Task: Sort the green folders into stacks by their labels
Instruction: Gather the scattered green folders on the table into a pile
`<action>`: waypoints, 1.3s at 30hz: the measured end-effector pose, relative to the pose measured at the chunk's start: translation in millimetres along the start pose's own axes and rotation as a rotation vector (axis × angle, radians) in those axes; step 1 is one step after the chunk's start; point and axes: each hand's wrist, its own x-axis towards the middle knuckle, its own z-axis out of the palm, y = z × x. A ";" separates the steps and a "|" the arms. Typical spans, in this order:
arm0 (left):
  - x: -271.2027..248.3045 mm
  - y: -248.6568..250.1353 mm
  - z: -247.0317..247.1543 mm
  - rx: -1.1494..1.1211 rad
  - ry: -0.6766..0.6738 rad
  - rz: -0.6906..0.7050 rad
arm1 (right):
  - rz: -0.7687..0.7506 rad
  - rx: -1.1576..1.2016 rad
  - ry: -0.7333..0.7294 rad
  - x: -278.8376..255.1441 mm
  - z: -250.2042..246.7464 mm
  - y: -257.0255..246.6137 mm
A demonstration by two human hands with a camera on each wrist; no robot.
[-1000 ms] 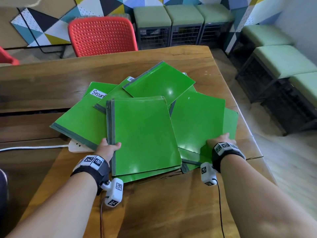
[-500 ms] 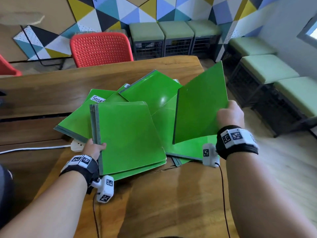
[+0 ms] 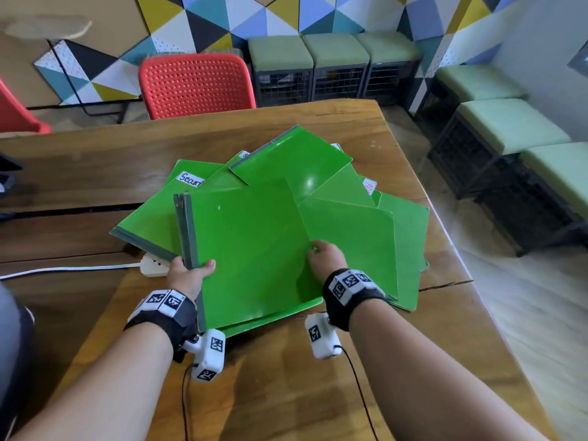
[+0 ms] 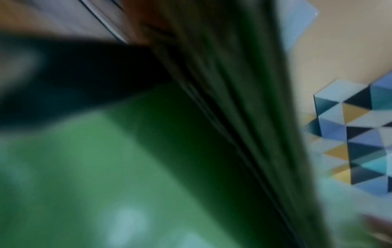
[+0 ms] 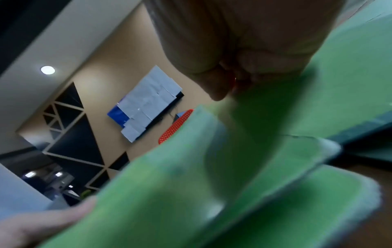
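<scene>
While the left hand (image 3: 188, 275) clamps the grey spines of a small bundle of folders (image 3: 248, 249), thumb on top of the glossy green cover and fingers tucked beneath, the bundle sits tilted, its spine edge lifted off the heap. Over on the other side, the right hand (image 3: 327, 257) has its fingers curled onto the free edge of that same top cover, pinching the thin, bendy plastic sheet; the right wrist view shows the cover bowing in a soft curve under the palm (image 5: 244, 50), though it is too blurred to count the layers.

Underneath, the rest of the green folders (image 3: 404, 237) fan out in a loose heap on the wooden table (image 3: 286, 377), near its right edge. All of them are flat, shiny rectangles with rounded corners and dull grey spine strips. One at the back left carries a white handwritten label (image 3: 190, 180) starting "Secur", partly covered. Another, at the right of the heap, shows a white label with red writing (image 3: 369, 187), too small to read.

Poking out from under the pile's left corner is a white power strip (image 3: 152, 265) with its cable running off left. Behind the table stands a red perforated plastic chair (image 3: 195, 84), and green-cushioned wire-crate stools (image 3: 334, 68) line the geometric wall.

The left wrist view is mostly green blur.
</scene>
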 end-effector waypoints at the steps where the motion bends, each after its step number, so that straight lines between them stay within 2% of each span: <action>1: 3.1 -0.8 0.0 -0.001 0.001 0.015 | -0.003 -0.069 0.022 7.7 -3.5 6.1; 6: 15.6 -2.8 -1.1 -0.044 -0.037 0.016 | 0.068 -0.441 0.134 61.2 -52.4 37.1; 11: 26.9 -20.0 4.8 0.076 -0.074 -0.081 | -0.023 -0.567 0.091 112.6 -71.2 21.2; 15: 30.8 -28.6 7.2 0.070 -0.079 -0.125 | -0.078 -0.688 0.036 146.6 -66.2 11.8; 22: 32.2 -27.2 7.1 0.080 -0.071 -0.138 | -0.048 -0.905 -0.030 157.1 -76.8 10.1; 29: 18.4 -25.5 -4.8 0.039 -0.014 -0.093 | 0.074 -0.622 -0.137 98.5 -78.2 28.7; 35: -8.8 -33.7 -30.7 0.084 0.018 -0.090 | 0.155 -0.060 -0.105 32.6 -88.3 58.8; 39: -30.6 -42.6 -38.7 0.092 -0.009 -0.065 | 0.207 0.118 -0.116 -4.4 -77.6 66.2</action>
